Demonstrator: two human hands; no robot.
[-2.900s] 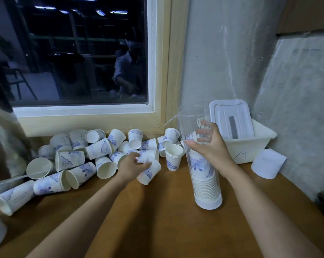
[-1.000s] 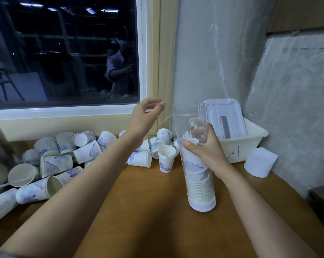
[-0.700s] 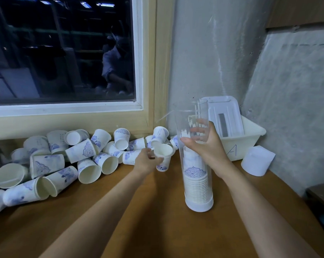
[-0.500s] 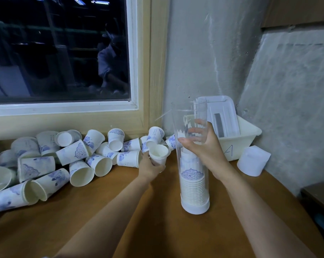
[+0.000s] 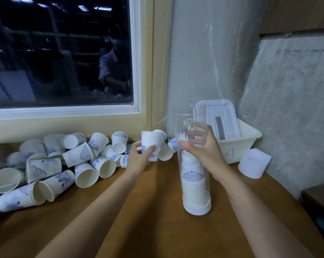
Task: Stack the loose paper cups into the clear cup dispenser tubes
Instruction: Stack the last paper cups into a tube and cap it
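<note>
Many loose cups are heaped on the brown table under a dark window. One cup is pinched by the left hand beside the upright, part-filled tube, which is clasped in the right hand; a white bin is set behind.

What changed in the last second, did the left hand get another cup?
Yes. The left hand came down from near the top of the clear tube, gripped the upright paper cup beside it and lifted it off the table. Unchanged: the right hand holds the tube upright, and the stack inside looks the same.
</note>
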